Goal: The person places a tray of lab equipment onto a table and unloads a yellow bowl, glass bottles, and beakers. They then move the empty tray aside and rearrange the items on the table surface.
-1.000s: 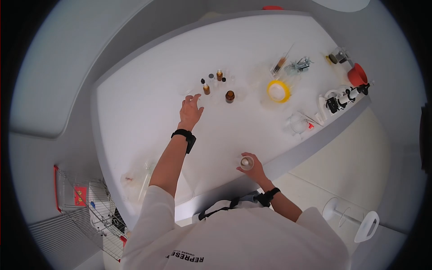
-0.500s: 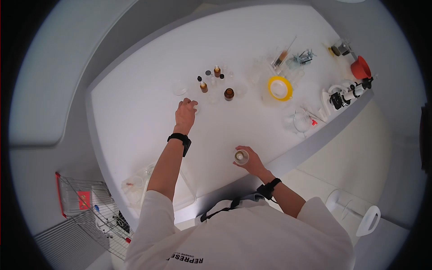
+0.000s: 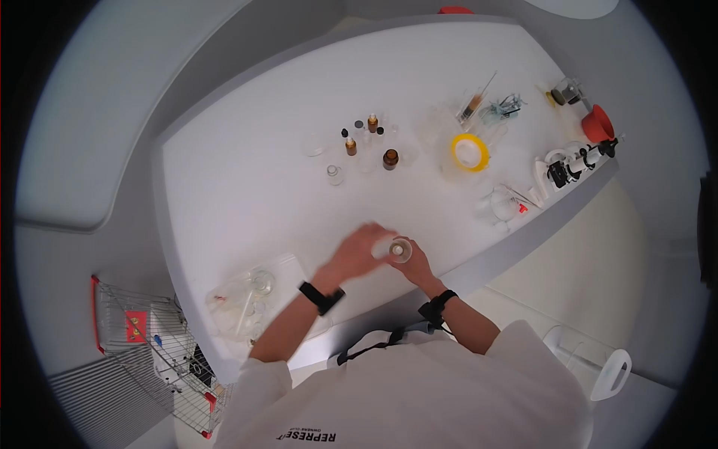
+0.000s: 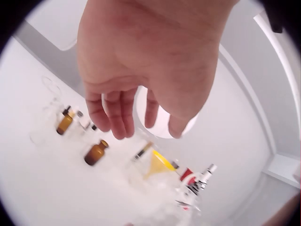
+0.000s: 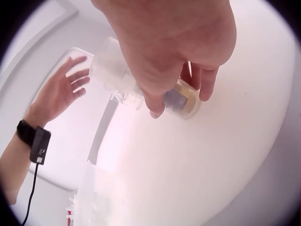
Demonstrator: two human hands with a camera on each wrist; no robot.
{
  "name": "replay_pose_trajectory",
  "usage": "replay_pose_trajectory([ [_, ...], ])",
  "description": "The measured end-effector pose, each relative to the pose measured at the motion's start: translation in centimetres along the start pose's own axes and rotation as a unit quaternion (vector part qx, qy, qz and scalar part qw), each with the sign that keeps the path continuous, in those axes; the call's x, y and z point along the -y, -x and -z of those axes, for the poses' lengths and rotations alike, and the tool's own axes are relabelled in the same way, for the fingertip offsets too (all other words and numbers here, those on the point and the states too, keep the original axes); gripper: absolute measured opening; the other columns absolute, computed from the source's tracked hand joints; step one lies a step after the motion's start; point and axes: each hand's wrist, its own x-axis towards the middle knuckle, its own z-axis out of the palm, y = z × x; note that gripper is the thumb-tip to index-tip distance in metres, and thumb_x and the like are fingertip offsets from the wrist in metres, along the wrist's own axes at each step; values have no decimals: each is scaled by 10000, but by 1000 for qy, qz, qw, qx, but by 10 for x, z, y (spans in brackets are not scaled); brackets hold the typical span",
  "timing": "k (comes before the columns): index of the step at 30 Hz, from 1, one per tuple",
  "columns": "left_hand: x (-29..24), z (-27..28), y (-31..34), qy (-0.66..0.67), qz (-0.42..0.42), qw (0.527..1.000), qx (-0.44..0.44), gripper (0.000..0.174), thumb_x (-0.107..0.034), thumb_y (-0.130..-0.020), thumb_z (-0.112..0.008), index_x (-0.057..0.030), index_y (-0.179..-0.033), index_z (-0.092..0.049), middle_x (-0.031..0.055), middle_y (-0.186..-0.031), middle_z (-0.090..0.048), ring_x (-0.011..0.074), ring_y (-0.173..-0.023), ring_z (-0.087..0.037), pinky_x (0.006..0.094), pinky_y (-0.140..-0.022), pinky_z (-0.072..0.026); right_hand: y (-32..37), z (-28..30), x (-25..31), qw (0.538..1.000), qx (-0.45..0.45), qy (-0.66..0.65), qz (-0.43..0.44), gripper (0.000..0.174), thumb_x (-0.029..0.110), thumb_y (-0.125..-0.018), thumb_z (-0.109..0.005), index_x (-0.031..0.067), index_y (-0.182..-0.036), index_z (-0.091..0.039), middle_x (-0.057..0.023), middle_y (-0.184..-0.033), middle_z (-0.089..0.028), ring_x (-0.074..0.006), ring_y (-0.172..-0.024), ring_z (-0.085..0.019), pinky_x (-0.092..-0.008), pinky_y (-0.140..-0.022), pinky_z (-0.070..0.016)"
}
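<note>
On the body side of the open amber bottle (image 3: 390,159), well apart from it, the person's right hand (image 3: 413,271) gripped a clear cylindrical container (image 3: 400,250) in the head view, fingers curled round it. The left hand (image 3: 361,251), blurred, hovered at the container's rim; contact could not be told. Dropper bottles (image 3: 351,147) stood just left of the amber bottle, a clear glass bottle (image 3: 333,176) farther left and nearer the body, the yellow funnel (image 3: 470,153) to its right.

In the left wrist view, the left hand was open, fingers loosely bent and apart, with nothing visible in its grasp.

In the right wrist view, fingers and thumb pinched the container's sides. Gripping it seemed already done; whatever handling remained there could not be judged.
</note>
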Motion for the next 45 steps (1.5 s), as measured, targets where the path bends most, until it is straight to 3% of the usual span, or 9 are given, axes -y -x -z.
replay_pose_trajectory([
  [5,-16,-46,37,-61,9,998,-2,339,-150,-809,-759,-142,-1131,-656,88,-1027,-619,293,-958,-627,390,-794,-538,-6,-23,-15,996,39,12,84,545,211,-790,-781,107,-1270,-544,-117,-1189,-610,-317,-1122,-574,-412,-942,-476],
  [7,-27,-43,37,-25,136,989,-50,333,-90,-815,-723,-145,-1132,-642,90,-968,-605,294,-901,-640,387,-742,-546,-2,-24,-4,995,46,30,87,518,219,-800,-775,113,-1258,-557,-110,-1192,-605,-307,-1124,-577,-407,-949,-472],
  [9,-19,-43,40,-45,122,990,-58,343,-74,-808,-713,-141,-1135,-634,86,-947,-598,293,-882,-642,389,-722,-547,7,-24,4,994,97,38,21,618,176,-775,-763,118,-1330,-497,-144,-1177,-606,-352,-1133,-556,-440,-941,-471],
  [17,-9,-43,42,-151,57,987,-26,270,-49,-755,-695,-91,-1020,-675,73,-873,-642,292,-840,-655,380,-697,-550,22,-31,13,997,71,23,14,615,217,-787,-769,132,-1332,-496,-144,-1169,-596,-350,-1118,-563,-437,-940,-471],
  [24,-53,92,28,-44,169,973,-151,184,-68,-779,-789,-14,-943,-725,107,-854,-713,175,-710,-694,277,-666,-562,26,-21,14,996,78,38,0,626,243,-764,-795,146,-1314,-510,-138,-1159,-597,-352,-1124,-557,-432,-959,-464],
  [28,-8,142,10,-100,180,961,-183,179,-96,-774,-798,-5,-919,-744,116,-858,-726,182,-701,-700,285,-659,-560,29,-21,-1,995,88,42,12,599,281,-753,-825,153,-1270,-552,-121,-1175,-610,-327,-1120,-585,-417,-966,-476],
  [30,43,145,-3,-152,199,950,-187,170,-112,-741,-786,-32,-889,-758,145,-870,-726,261,-730,-704,350,-705,-570,31,-20,-4,995,87,53,7,565,267,-755,-822,165,-1245,-562,-104,-1158,-609,-316,-1107,-588,-410,-965,-478],
  [36,157,124,-22,-204,245,934,-160,143,-126,-762,-727,-78,-890,-768,160,-905,-717,309,-835,-694,391,-767,-563,46,-11,-6,998,66,21,-3,556,221,-756,-822,163,-1243,-559,-101,-1169,-605,-315,-1120,-578,-408,-971,-475],
  [45,186,111,-21,-152,242,940,-186,161,-129,-775,-737,-78,-926,-753,169,-978,-666,322,-873,-673,407,-783,-562,54,-7,-5,996,71,51,0,566,203,-758,-819,152,-1250,-544,-86,-1224,-604,-318,-1147,-557,-417,-999,-455],
])
